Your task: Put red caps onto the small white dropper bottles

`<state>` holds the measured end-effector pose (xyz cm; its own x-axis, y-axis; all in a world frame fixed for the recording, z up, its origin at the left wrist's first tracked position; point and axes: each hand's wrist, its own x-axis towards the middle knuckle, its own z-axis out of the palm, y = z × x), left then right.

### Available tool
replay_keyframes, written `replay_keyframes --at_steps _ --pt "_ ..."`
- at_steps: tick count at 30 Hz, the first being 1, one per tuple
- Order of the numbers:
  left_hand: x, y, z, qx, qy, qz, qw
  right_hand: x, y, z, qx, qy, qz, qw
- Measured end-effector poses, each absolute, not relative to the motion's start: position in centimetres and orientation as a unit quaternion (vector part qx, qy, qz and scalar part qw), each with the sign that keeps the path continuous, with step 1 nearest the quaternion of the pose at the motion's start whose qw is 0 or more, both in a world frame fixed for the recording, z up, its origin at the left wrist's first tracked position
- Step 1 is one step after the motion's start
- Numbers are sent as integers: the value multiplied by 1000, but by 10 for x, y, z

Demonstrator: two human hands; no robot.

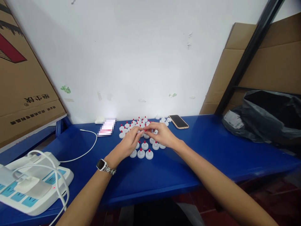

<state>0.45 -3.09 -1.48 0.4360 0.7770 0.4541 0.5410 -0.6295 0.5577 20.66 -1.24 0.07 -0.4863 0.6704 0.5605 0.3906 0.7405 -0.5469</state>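
Bright, even light; glare patch on wall (110, 113); wide-angle bending at edges.

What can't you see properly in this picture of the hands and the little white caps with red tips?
- Head view: the piece pinched between the left hand and right hand is hidden by fingers.
- Small white plastic caps with red tips: some covered by the hands.
- Pink-and-white item on the blue table: blurred.
- Black plastic bag: cut off by the right edge.

A blue worktop (207, 150) carries a cluster of white caps (141, 138) with red tips at its middle. Right of the caps lies a phone (178, 121), farther right a black bag (265, 117). Left of the caps runs a white cable (88, 147), with a power strip (30, 185) far left.
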Motion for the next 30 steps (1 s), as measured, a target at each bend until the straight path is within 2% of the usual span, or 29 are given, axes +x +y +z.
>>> replay_keyframes --at_steps 4,7,9,17,25,30 --pt "12 -38 -16 802 414 385 194 199 -16 -4 -306 -798 261 448" --pt "15 -41 -16 796 421 394 187 191 -13 -10 -298 -723 368 502" --pt "17 -42 -15 803 414 393 172 187 -10 -13 -306 -688 398 524" --pt "23 -37 -17 821 395 390 130 185 -12 -11 -334 -779 258 464" --pt "19 -30 -21 831 403 371 100 177 -14 -9 -298 -766 295 487" --pt "21 -27 -3 850 388 348 73 200 -8 10 -342 -797 248 431"
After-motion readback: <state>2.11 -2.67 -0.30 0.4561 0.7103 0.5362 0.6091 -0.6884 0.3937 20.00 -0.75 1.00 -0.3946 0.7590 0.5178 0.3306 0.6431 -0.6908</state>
